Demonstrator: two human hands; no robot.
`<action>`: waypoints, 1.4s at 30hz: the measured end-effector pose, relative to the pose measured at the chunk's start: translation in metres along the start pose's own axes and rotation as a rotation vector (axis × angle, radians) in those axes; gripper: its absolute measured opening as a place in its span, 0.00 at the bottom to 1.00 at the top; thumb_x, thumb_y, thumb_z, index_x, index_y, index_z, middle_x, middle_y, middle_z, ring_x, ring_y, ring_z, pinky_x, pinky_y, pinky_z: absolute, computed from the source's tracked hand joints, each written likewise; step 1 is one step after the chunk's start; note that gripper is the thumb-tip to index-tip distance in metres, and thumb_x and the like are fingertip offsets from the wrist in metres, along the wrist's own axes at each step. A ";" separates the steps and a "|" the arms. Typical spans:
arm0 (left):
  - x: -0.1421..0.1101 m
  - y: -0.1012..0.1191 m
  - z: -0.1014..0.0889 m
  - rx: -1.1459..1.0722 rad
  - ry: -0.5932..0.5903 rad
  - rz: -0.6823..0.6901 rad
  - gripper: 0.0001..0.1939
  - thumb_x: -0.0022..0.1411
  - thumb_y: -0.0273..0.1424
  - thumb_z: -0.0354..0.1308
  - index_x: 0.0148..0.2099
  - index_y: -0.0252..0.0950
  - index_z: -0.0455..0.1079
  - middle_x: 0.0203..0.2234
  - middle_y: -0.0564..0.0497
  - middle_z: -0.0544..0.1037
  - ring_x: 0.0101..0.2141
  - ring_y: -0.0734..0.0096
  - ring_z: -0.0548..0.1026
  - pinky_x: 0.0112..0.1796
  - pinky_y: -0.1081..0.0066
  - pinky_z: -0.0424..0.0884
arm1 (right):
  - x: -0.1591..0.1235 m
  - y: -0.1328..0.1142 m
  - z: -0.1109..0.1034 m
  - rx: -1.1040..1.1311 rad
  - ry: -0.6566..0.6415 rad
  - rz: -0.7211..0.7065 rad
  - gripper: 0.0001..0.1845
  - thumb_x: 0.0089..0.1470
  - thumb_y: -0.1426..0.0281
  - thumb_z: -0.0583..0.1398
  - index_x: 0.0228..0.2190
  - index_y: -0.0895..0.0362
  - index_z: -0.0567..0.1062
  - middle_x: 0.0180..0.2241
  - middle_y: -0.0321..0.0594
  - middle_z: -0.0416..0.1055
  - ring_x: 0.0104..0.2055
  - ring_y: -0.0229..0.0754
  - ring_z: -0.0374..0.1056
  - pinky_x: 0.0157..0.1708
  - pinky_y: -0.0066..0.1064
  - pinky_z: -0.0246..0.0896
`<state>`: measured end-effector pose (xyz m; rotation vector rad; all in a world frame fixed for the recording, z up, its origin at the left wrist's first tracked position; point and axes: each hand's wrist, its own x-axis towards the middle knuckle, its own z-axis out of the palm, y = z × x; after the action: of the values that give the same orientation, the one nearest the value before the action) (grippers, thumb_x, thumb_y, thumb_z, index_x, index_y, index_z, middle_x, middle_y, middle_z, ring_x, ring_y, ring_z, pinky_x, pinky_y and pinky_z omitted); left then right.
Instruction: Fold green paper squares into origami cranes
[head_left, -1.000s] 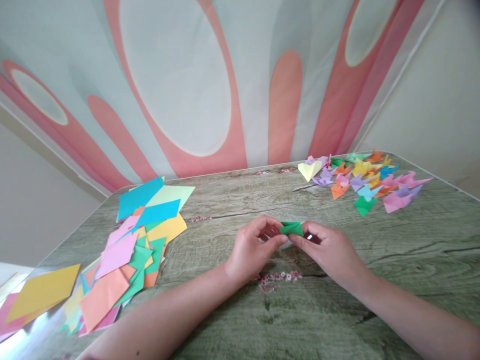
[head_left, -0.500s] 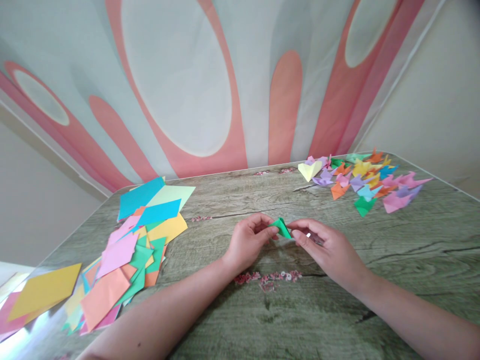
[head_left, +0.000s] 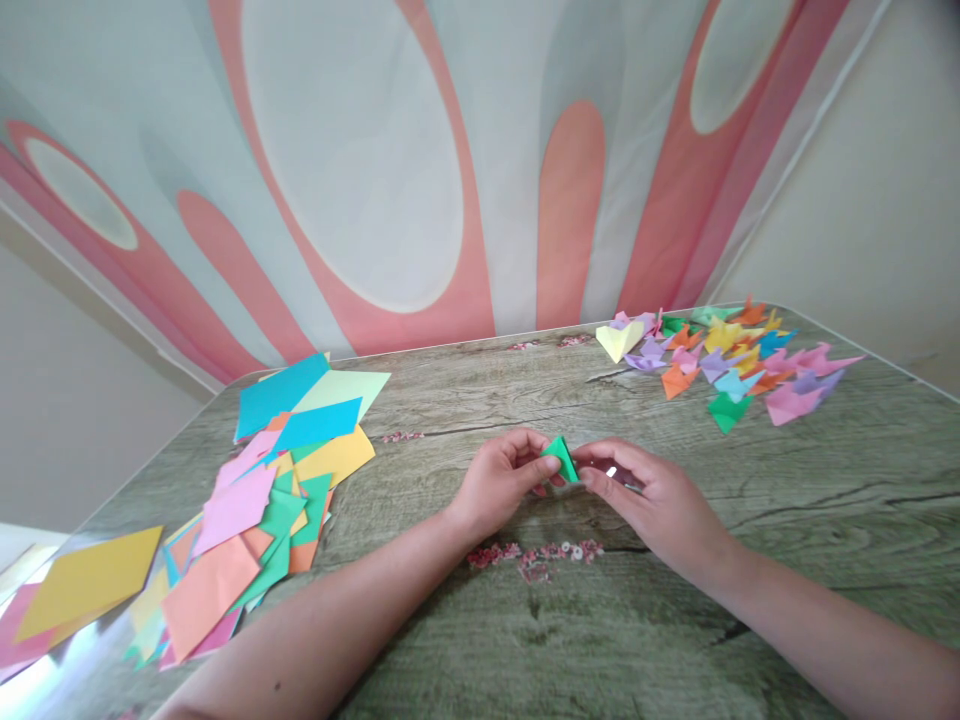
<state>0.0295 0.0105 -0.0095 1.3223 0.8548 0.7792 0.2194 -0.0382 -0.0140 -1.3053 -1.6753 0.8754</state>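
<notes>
Between my two hands is a small folded piece of green paper (head_left: 562, 461), held a little above the table. My left hand (head_left: 512, 472) pinches its left side, thumb on the near face and fingers behind. At the right edge, the thumb and forefinger of my right hand (head_left: 646, 487) close on the paper's corner. The folds show as a narrow dark gap along its right side. Part of the paper is hidden behind the left thumb and the fingertips.
Loose coloured paper sheets (head_left: 237, 502) lie in a spread pile on the left, with a mustard sheet (head_left: 94, 583) at the far left. Several folded paper figures (head_left: 722, 362) stand at the back right, by a pale yellow paper heart (head_left: 619, 341). The wood-patterned table (head_left: 465, 640) meets a printed curtain (head_left: 510, 200).
The green paper has turned a little in my fingers and now looks more compact, its right edge steeper. My right fingertips have shifted slightly left. The other papers have not moved.
</notes>
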 end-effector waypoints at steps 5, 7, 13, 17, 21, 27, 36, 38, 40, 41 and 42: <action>-0.001 0.002 0.002 0.004 0.025 -0.013 0.17 0.54 0.40 0.65 0.36 0.31 0.68 0.25 0.52 0.74 0.27 0.74 0.73 0.29 0.75 0.67 | -0.001 -0.001 0.000 0.005 0.000 -0.012 0.13 0.59 0.60 0.57 0.41 0.51 0.75 0.39 0.39 0.76 0.38 0.43 0.72 0.37 0.32 0.68; -0.001 0.003 0.003 -0.004 0.030 -0.021 0.18 0.54 0.41 0.65 0.36 0.32 0.68 0.25 0.52 0.74 0.27 0.74 0.73 0.28 0.75 0.67 | -0.002 -0.002 0.000 -0.005 -0.002 -0.028 0.13 0.58 0.60 0.58 0.42 0.51 0.75 0.40 0.39 0.77 0.39 0.43 0.73 0.36 0.32 0.68; 0.000 0.000 0.001 -0.020 0.001 -0.012 0.17 0.55 0.40 0.65 0.37 0.31 0.68 0.27 0.51 0.74 0.28 0.74 0.74 0.28 0.75 0.66 | -0.001 0.002 0.001 -0.023 0.010 -0.035 0.12 0.60 0.60 0.56 0.41 0.51 0.74 0.36 0.38 0.76 0.36 0.43 0.72 0.35 0.32 0.67; -0.001 -0.002 0.002 0.015 -0.021 -0.007 0.15 0.57 0.38 0.64 0.36 0.31 0.68 0.27 0.51 0.74 0.29 0.74 0.73 0.30 0.75 0.66 | 0.000 0.002 0.000 -0.015 0.031 -0.018 0.11 0.60 0.60 0.57 0.39 0.52 0.74 0.33 0.37 0.75 0.33 0.41 0.70 0.33 0.31 0.65; -0.004 -0.001 0.006 0.150 0.042 0.032 0.12 0.55 0.36 0.65 0.35 0.33 0.68 0.27 0.53 0.73 0.27 0.76 0.69 0.30 0.76 0.64 | 0.000 -0.004 0.001 -0.022 0.020 -0.004 0.10 0.58 0.61 0.58 0.30 0.53 0.74 0.27 0.35 0.70 0.28 0.38 0.65 0.28 0.29 0.60; -0.002 0.001 0.003 0.150 0.103 0.080 0.12 0.54 0.35 0.65 0.32 0.33 0.67 0.25 0.54 0.71 0.26 0.77 0.67 0.30 0.75 0.64 | 0.001 0.000 -0.002 0.066 0.007 0.106 0.14 0.57 0.57 0.58 0.29 0.54 0.73 0.25 0.34 0.69 0.27 0.38 0.62 0.27 0.29 0.57; 0.006 -0.002 -0.008 -0.019 0.167 0.067 0.15 0.53 0.34 0.66 0.33 0.34 0.62 0.24 0.57 0.67 0.26 0.79 0.66 0.29 0.76 0.65 | 0.008 0.022 -0.003 0.277 -0.001 0.241 0.14 0.57 0.57 0.59 0.30 0.55 0.69 0.26 0.34 0.71 0.26 0.36 0.63 0.29 0.29 0.59; 0.006 -0.002 -0.008 -0.031 0.130 0.092 0.15 0.54 0.33 0.66 0.39 0.35 0.63 0.26 0.57 0.67 0.27 0.77 0.67 0.28 0.76 0.65 | 0.008 0.023 -0.001 0.286 0.015 0.223 0.12 0.56 0.60 0.60 0.34 0.55 0.68 0.28 0.35 0.71 0.28 0.37 0.65 0.29 0.29 0.60; 0.006 -0.002 -0.008 -0.001 0.068 0.123 0.18 0.56 0.31 0.64 0.46 0.37 0.63 0.26 0.57 0.67 0.27 0.76 0.67 0.29 0.76 0.64 | 0.008 0.020 0.000 0.296 0.049 0.172 0.13 0.54 0.63 0.61 0.41 0.53 0.67 0.33 0.37 0.72 0.32 0.39 0.68 0.31 0.30 0.62; 0.005 -0.002 -0.008 0.025 0.032 0.134 0.18 0.57 0.31 0.63 0.48 0.37 0.64 0.26 0.56 0.67 0.28 0.76 0.67 0.29 0.76 0.64 | 0.008 0.018 -0.001 0.295 0.061 0.135 0.18 0.54 0.65 0.61 0.45 0.52 0.66 0.37 0.38 0.72 0.35 0.40 0.69 0.34 0.31 0.64; 0.005 -0.002 -0.008 0.053 0.000 0.140 0.17 0.58 0.31 0.62 0.49 0.37 0.65 0.27 0.56 0.67 0.28 0.76 0.67 0.30 0.76 0.64 | 0.007 0.015 -0.001 0.265 0.060 0.103 0.22 0.54 0.67 0.61 0.50 0.50 0.64 0.40 0.39 0.72 0.38 0.41 0.69 0.38 0.33 0.65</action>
<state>0.0250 0.0182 -0.0126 1.4411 0.7934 0.8709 0.2256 -0.0282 -0.0253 -1.2306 -1.4015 1.0686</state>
